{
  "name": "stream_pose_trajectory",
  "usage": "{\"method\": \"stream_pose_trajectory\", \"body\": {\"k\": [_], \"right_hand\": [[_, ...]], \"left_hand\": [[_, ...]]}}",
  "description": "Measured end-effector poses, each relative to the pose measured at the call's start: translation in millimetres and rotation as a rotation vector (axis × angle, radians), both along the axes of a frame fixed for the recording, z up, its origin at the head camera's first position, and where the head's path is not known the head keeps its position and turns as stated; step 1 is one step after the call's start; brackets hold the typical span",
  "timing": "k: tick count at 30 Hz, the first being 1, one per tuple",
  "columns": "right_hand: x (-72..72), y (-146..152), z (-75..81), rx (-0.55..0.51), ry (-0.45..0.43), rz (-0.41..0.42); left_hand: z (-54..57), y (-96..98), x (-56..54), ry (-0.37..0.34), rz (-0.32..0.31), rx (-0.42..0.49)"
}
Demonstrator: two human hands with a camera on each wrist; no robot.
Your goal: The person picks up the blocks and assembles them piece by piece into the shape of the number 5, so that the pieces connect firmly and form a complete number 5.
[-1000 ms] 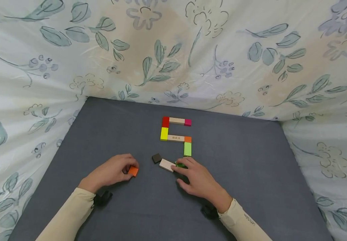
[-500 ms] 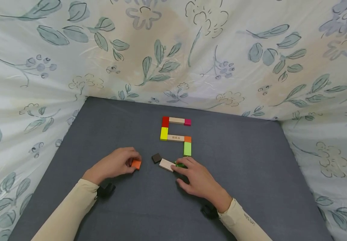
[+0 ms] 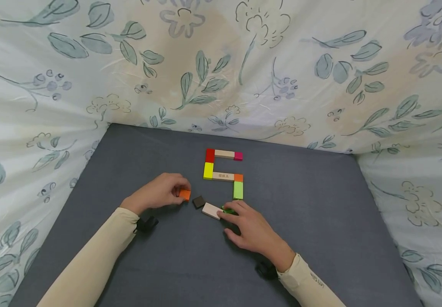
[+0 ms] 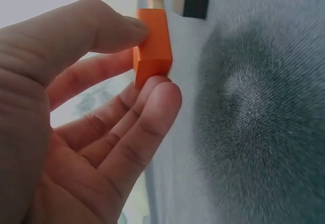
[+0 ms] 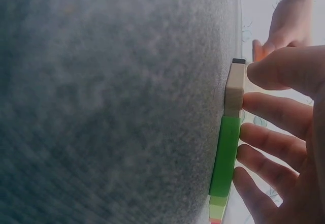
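My left hand pinches an orange block between thumb and fingers, just left of a small dark block. That dark block lies by the upper left end of a pale wooden block. Over the pale block's right end and a green block rests my right hand, fingers relaxed and spread, fingertips touching them. In the head view the hand covers most of the green block. The right wrist view has the green block end to end with the pale one. A lime block stands just above the right hand.
Beyond the lime block, an angular line continues: small orange block, printed wooden block, yellow block, red block, plain wooden block, magenta block. Floral cloth rises behind the dark grey table surface.
My left hand has moved up and to the right with the orange block, coming close to the dark block. The right hand and the laid blocks have stayed in place.
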State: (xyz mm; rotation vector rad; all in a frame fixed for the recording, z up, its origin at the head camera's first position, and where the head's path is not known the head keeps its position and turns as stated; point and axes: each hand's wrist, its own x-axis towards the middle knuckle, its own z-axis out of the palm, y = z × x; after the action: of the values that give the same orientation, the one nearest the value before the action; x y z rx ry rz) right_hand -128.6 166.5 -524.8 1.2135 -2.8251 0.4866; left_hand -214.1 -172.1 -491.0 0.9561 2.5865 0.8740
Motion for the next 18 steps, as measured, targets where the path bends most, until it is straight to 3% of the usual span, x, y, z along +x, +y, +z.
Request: {"method": "stream_pose_trajectory", "body": {"k": [8, 18], "right_hand": [[0.5, -0.1, 1.0, 0.010, -0.010, -0.001], [1.3, -1.3, 4.5, 0.030, 0.003, 0.000]], "left_hand": [[-8.8, 14.7, -19.9, -0.033, 0.027, -0.017], [-20.5, 28.3, -23.7, -0.040, 0.043, -0.018]]}}
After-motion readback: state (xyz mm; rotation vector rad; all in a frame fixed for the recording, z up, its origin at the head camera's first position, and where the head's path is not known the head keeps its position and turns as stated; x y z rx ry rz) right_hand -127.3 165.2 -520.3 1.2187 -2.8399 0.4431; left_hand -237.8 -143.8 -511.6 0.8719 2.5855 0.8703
